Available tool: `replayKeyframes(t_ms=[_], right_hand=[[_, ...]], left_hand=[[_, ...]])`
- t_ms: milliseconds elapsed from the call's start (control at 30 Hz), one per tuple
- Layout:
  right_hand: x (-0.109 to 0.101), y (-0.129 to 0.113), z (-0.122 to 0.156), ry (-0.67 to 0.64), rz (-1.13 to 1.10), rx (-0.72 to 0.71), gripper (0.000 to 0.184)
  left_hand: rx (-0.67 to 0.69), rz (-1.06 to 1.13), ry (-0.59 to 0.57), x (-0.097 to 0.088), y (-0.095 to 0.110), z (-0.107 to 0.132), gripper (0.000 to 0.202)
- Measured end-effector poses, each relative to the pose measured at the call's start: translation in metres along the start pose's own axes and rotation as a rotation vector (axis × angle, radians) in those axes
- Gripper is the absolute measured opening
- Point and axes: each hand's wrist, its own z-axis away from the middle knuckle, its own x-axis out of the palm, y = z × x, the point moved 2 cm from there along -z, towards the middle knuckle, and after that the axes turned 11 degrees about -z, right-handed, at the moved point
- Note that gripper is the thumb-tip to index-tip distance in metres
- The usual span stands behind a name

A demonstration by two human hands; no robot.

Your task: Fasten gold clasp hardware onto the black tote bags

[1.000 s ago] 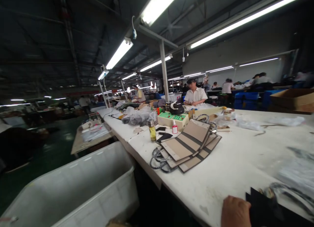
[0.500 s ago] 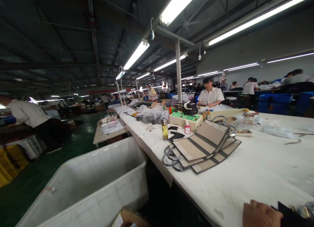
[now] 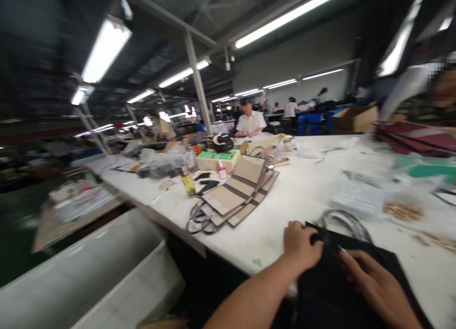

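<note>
A black bag panel (image 3: 331, 291) lies at the near edge of the table in the lower right. A dark, shiny, looped handle (image 3: 347, 220) shows at its far edge. My left hand (image 3: 302, 243) is closed on the panel's far left corner. My right hand (image 3: 374, 279) is on its upper part, fingers bent and tips against the black material; what lies under the fingertips is blurred. Left of my hands is a stack of beige panels (image 3: 235, 186) with dark stripes and looped handles.
Along the white table (image 3: 285, 191) stand a drink bottle (image 3: 187, 182), a red-labelled small bottle (image 3: 222, 170) and a machine (image 3: 217, 162). Gold-coloured hardware (image 3: 404, 210) and maroon panels (image 3: 416, 139) are at right. A large white bin (image 3: 107, 262) stands left. A person (image 3: 251, 120) sits across.
The view has swung right, so the beige stack appears further left. Both my hands are now visible on the black panel; before, only one hand showed at the lower right edge.
</note>
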Motion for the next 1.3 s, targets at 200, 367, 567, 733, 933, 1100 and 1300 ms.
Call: replayKeyframes(t_ms=[200,367,567,733,933,1100,1300], right_hand=[[0.005,-0.012,-0.007,0.033,-0.151,0.121,0.072],[0.007,-0.010,-0.010,0.062,-0.173,0.072,0.057],[0.007,-0.015,-0.018,0.058,-0.218,0.053,0.042],[0.005,-0.015,-0.022,0.082,-0.248,0.016,0.033],[0.005,-0.012,-0.022,0.041,-0.277,0.052,0.044],[0.005,-0.011,-0.021,0.028,-0.284,0.056,0.054],[0.005,-0.015,-0.016,0.031,-0.215,0.075,0.055]], left_hand=[[0.090,0.035,0.040,-0.001,-0.006,-0.024,0.024],[0.132,0.047,0.052,-0.002,0.001,-0.031,0.021],[0.127,0.150,0.109,0.007,0.008,-0.049,0.017],[0.059,0.272,0.156,0.009,0.012,-0.052,0.014],[-0.222,0.447,0.053,0.003,0.001,-0.053,0.028],[-0.413,0.656,-0.166,-0.007,-0.008,-0.054,0.061],[-0.386,0.866,-0.466,-0.016,-0.013,-0.045,0.038]])
